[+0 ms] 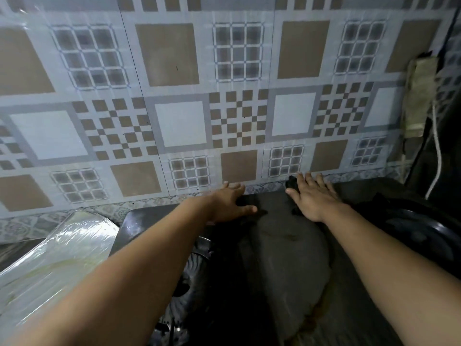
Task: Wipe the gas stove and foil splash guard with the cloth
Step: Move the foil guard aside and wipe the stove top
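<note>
Hands [230, 203] [313, 199] flat on dark cloth [290, 186] atop gas stove [287, 258].

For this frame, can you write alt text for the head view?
Two bare arms reach across a dark gas stove toward a patterned tile wall; the right hand lies flat on a dark cloth, the left hand spread on the stove's back edge. A shiny foil splash guard leans at lower left.

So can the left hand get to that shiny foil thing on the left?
Probably yes. The left hand rests at the back of the stove, and the foil guard lies just left of that arm with nothing between them, so it would only need to pull back and swing left.
</note>
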Demonstrator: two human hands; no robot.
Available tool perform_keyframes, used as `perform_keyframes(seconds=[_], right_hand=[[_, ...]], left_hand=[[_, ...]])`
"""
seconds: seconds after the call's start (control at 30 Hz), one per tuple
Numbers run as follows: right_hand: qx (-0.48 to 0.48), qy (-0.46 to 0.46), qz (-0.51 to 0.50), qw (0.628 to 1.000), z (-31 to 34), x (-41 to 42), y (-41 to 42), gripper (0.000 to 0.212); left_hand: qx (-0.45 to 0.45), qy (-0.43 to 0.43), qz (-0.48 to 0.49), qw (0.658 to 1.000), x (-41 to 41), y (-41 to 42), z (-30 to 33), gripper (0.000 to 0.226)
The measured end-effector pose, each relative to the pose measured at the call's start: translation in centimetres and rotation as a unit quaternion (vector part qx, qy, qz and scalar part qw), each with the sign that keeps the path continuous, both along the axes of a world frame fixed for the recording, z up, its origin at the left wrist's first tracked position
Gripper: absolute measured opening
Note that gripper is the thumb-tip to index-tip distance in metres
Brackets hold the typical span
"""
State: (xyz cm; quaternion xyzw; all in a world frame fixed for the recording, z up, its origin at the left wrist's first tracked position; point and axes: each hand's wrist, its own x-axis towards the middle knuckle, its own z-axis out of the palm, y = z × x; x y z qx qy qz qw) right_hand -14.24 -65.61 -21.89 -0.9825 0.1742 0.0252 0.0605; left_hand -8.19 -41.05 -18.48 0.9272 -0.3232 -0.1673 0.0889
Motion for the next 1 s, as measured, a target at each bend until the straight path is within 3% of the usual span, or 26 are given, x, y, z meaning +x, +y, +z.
perform_keyframes(seconds=[0.33,0.57,0.73,1.0], right_hand=[[-0.058,-0.028,0.038,0.997,0.4,-0.4,0.8,0.064],[0.085,0.011,0.017,0.996,1.2,0.2,1.7,0.069],[0.139,-0.021,0.078,0.987,2.1,0.1,6.2,0.059],[0.075,-0.017,0.140,0.987,0.0,0.0,9.5,0.067]], left_hand=[[0.035,-0.061,-0.043,0.997,0.6,0.9,-2.9,0.091],[-0.001,-0.088,-0.041,0.995,0.5,1.1,-3.7,0.089],[-0.009,-0.088,-0.027,0.996,0.3,0.8,-3.6,0.092],[-0.042,-0.066,-0.030,0.997,0.5,0.8,-3.9,0.123]])
